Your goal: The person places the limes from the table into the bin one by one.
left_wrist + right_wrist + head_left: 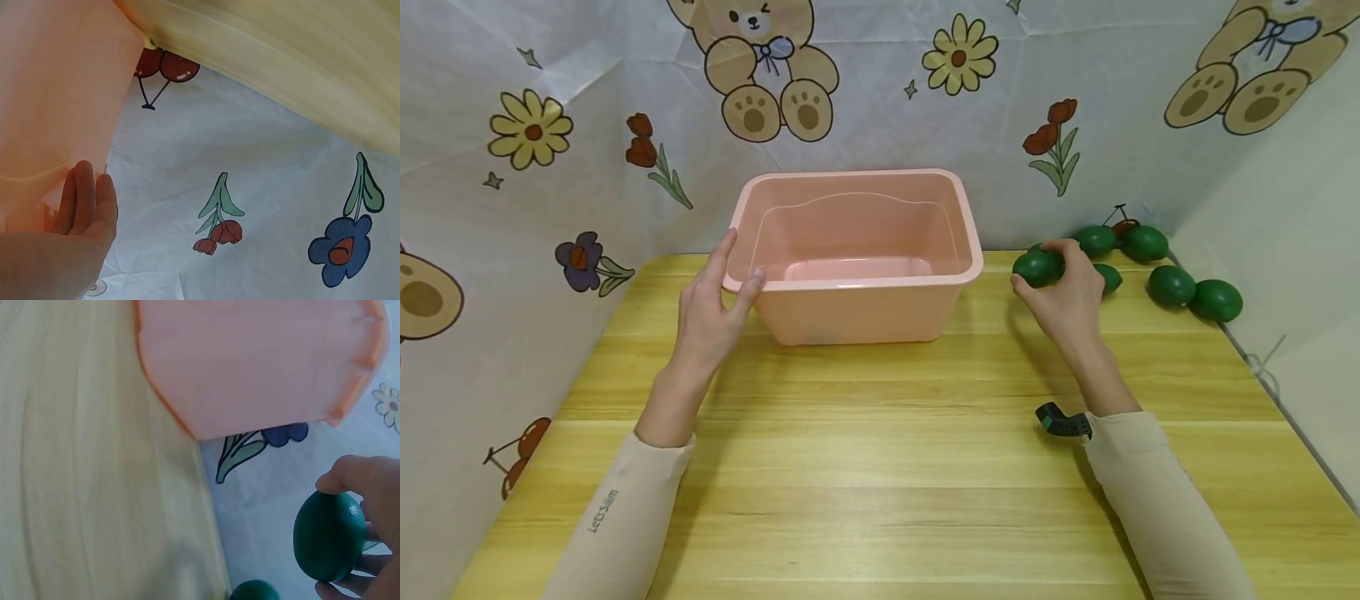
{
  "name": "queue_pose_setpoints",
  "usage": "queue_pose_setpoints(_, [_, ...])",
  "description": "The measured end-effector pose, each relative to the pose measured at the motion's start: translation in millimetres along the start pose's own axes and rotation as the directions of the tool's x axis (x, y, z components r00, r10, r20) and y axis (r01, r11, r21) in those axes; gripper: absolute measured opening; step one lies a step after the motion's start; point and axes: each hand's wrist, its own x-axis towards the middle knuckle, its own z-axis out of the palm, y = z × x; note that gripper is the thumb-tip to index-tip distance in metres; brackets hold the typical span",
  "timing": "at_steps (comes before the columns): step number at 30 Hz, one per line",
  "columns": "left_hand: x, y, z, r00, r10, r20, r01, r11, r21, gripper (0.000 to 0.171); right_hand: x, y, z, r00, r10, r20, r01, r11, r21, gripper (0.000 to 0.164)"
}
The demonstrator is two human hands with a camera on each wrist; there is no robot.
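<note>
A pink plastic bin [857, 317] stands upright at the back of the table, its inside bare where it shows. My left hand [711, 312] grips its left rim near the front corner; in the left wrist view that hand's fingers [84, 200] lie along the bin's wall [62, 94]. To the right of the bin, my right hand [1070, 296] holds a smooth green lime [1037, 267]. The right wrist view shows this lime [329, 536] between thumb and fingers, off the table. Another lime [1108, 280] lies just behind the hand, partly hidden by it.
More green limes lie at the back right: a pair near the wall, one lime [1145, 243] among them, and a pair by the right edge [1216, 300]. A patterned cloth [880, 100] hangs behind the wooden table [865, 467]. A black strap [1063, 420] sits at the right wrist.
</note>
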Motion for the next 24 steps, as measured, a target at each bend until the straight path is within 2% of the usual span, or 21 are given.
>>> queue_pose_setpoints(14, [1.0, 2.1, -0.5, 1.000, 0.000, -0.002, 0.000, 1.000, -0.002, 0.074, -1.2, -49.8, -19.2, 0.987, -0.122, -0.101, 0.129, 0.990, 0.059, 0.058])
queue_pose_setpoints(20, [1.5, 2.2, -0.3, 1.000, 0.004, 0.000, -0.004, 1.000, -0.008, 0.074, -7.6, -76.7, -28.4, 0.988, -0.131, -0.086, 0.141, 0.982, 0.123, 0.058])
queue_pose_setpoints(24, [0.7, 0.5, 0.9, 1.000, 0.003, 0.000, -0.003, 1.000, 0.000, 0.074, -12.5, -92.7, -31.7, 0.981, -0.179, -0.074, 0.189, 0.968, 0.165, 0.059])
